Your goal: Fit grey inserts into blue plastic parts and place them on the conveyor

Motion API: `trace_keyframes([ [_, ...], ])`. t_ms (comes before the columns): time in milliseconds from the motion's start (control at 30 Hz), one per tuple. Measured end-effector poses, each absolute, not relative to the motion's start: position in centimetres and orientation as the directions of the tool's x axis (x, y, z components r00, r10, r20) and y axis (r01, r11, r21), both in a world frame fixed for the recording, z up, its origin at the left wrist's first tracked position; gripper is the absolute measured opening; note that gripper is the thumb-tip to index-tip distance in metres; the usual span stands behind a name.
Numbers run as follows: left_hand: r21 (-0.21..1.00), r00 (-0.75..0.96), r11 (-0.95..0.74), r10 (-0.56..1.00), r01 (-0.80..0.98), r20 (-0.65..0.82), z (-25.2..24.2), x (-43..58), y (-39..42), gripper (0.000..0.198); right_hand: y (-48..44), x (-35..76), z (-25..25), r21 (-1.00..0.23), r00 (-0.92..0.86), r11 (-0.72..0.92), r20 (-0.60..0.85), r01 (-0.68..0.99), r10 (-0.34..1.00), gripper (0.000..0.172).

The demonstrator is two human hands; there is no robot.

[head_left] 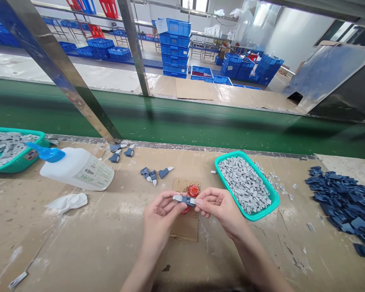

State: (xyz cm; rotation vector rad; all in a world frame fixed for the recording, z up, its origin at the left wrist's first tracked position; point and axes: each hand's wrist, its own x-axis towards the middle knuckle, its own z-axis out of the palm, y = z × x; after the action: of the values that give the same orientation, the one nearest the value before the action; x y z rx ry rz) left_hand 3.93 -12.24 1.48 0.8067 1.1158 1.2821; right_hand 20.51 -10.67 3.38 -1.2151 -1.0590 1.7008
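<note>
A small slate-blue plastic piece [185, 200] with a pale grey tip sits above a square of brown cardboard [185, 229], clamped between the fingertips of the left hand [161, 215] and right hand [220, 209]. It looks light, stiff and smooth, so likely slippery, and best held by its flat faces. A round red cap [194, 190] lies just beyond, beside a teal plastic tray [265, 179] heaped with grey pieces [245, 185].

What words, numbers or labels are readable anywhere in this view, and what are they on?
None are readable. The green-printed label on the white plastic bottle is too blurred; the small tag on the teal plastic basket and the white sheet on the blue plastic crates are too small.
</note>
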Motion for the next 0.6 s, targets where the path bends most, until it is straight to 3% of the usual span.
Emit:
trace_keyframes([
  [300,0.932,-0.110,0.159,0.973,-0.326,-0.205,1.7,4.7,-12.4,0.023,-10.7,20.2,3.7,-0.915,-0.238,-0.400,-0.376,-0.056,0.895,0.034],
  [600,0.874,0.051,0.326,0.942,-0.360,-0.331,1.8,4.8,-11.7,0.050,-9.7,22.8,4.2,-0.972,-0.128,-0.197,-0.213,0.125,0.969,0.029],
])
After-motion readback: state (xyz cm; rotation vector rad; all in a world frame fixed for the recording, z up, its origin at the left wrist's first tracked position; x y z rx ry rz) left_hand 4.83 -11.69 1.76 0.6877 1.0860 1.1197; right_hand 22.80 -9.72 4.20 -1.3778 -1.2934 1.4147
